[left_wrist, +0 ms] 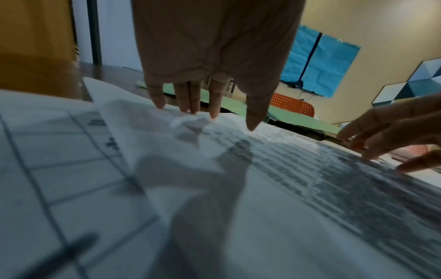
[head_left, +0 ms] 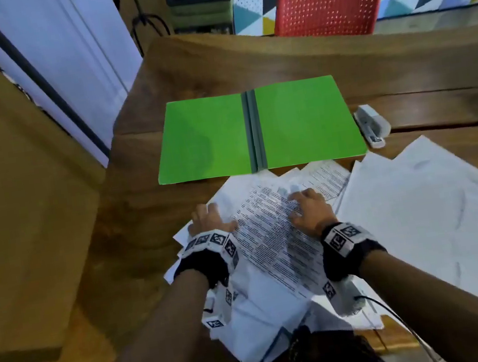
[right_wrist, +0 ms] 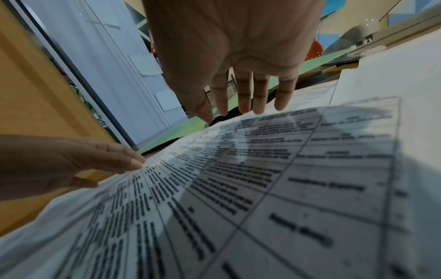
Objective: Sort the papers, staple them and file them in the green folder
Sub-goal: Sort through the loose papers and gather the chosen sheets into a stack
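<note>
A loose heap of printed papers (head_left: 270, 237) lies on the wooden table in front of me. My left hand (head_left: 210, 217) lies flat, fingers straight, on the heap's left side; its fingertips (left_wrist: 216, 111) touch a crumpled sheet (left_wrist: 190, 124). My right hand (head_left: 305, 205) rests with straight fingers (right_wrist: 257, 102) on a densely printed table sheet (right_wrist: 238, 179). Beyond the papers the green folder (head_left: 258, 129) lies open and flat. A white stapler (head_left: 372, 125) sits just right of the folder.
More white sheets (head_left: 439, 214) spread out to the right, near the table's right side. A red perforated chair (head_left: 329, 4) stands behind the far table edge (head_left: 272, 33). A wooden panel and a white door stand to the left. A cable (head_left: 405, 323) trails from my right wrist.
</note>
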A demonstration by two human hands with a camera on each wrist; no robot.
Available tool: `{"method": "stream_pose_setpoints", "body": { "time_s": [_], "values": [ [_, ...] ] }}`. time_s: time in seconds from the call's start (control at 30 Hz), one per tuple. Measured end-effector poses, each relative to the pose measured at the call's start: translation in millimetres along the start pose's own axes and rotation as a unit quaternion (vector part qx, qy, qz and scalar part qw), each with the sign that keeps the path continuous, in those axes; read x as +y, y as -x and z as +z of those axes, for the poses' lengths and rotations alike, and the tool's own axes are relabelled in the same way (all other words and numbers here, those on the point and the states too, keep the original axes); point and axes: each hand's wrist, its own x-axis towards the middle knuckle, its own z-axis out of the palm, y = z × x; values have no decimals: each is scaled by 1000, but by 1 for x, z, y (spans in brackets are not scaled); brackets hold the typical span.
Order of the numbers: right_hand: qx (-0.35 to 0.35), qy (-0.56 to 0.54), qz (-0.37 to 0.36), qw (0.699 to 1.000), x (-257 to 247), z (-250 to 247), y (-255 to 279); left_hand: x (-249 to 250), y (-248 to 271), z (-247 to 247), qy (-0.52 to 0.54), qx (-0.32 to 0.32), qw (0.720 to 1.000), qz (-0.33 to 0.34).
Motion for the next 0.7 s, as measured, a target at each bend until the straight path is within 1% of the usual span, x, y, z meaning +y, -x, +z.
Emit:
{"method": "stream_pose_setpoints", "body": {
  "time_s": [0.1, 0.17, 0.23, 0.3, 0.33, 0.37, 0.43, 0.5, 0.6, 0.63, 0.67, 0.7],
  "values": [
    [-27, 22, 53, 998, -5, 1, -5, -11, -8, -9, -3, -9, 999, -47],
    [-46, 17, 81, 995, -9, 4, -6, -14, -13, -14, -11, -15, 998, -53],
    [-49, 23, 90, 995, -11, 10, -7, -12, -13, -13, -16, -12, 999, -36],
    [-53, 21, 96, 994, -13, 16, -8, -13, -13, -8, 9, 41, 999, 2],
    [-60, 14, 100, 993, -14, 18, -9, -13, -13, -6, 41, 75, 996, 24],
    [-70, 7, 110, 991, -16, 19, -9, -13, -13, -4, 83, 95, 991, 45],
    [-72, 11, 123, 990, -17, 17, -10, -16, -15, -3, 172, 106, 977, 74],
    [-58, -3, 115, 992, -14, 13, -10, -21, -17, -6, 237, 100, 962, 88],
    [-38, -79, 64, 994, -13, 1, 1, -26, -20, -13, 273, 110, 951, 99],
    [-18, -111, 43, 993, -13, -5, 6, -26, -20, -15, 285, 113, 948, 89],
    [19, -136, 32, 990, -13, -12, 10, -26, -21, -17, 295, 112, 946, 71],
    [63, -149, 32, 986, -11, -19, 13, -25, -24, -18, 286, 104, 951, 45]
  ]
}}
